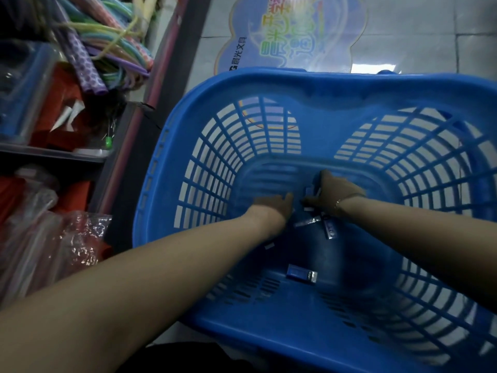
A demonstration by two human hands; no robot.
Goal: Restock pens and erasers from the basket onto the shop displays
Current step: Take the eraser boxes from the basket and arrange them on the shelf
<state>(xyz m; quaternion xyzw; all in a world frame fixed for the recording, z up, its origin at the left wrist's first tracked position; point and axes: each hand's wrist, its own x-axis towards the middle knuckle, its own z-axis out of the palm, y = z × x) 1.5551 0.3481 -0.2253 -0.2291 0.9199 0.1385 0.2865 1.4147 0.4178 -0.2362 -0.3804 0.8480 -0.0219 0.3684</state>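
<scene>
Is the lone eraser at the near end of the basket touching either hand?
Apart. In the head view the lone eraser lies alone on the basket floor, with bare blue floor between it and both the left hand and right hand.

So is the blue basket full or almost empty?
Almost empty. The basket shows mostly bare blue floor, with only a few small wrapped erasers left, some beside the hands, left and right, reaching inside.
</scene>
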